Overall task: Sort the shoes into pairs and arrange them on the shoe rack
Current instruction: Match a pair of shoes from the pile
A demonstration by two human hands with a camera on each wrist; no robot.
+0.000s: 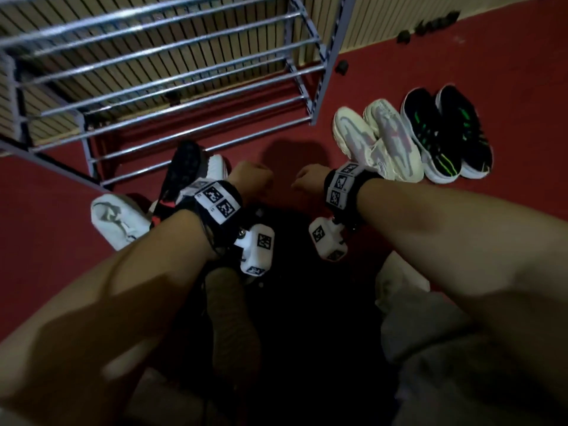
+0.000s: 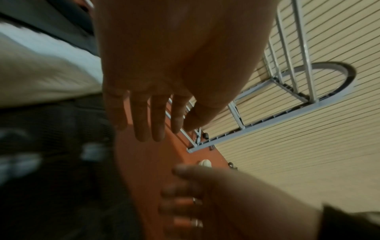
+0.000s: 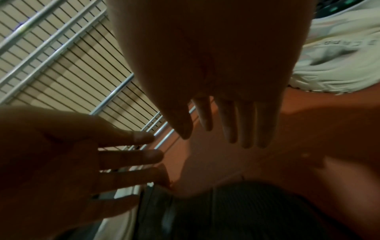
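I hold both hands empty in front of the rack (image 1: 172,87), left hand (image 2: 156,84) and right hand (image 3: 222,84) with fingers spread. Right of the rack stand the cream pair (image 1: 378,139) and black-green pair (image 1: 445,130); near its left foot lie a black shoe (image 1: 181,167) and white shoe (image 1: 113,219).

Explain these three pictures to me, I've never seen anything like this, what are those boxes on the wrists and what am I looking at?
No machine here: a person wears three cameras. The big picture comes from the head, looking down at both arms. The tagged white boxes on the wrists are the other two cameras; each looks along its own hand. The left hand and right hand are empty, fingers spread. Ahead stands a metal shoe rack with bare bars. On the red floor lie a cream pair and a black and green pair to the right, and a black shoe and a white shoe to the left.
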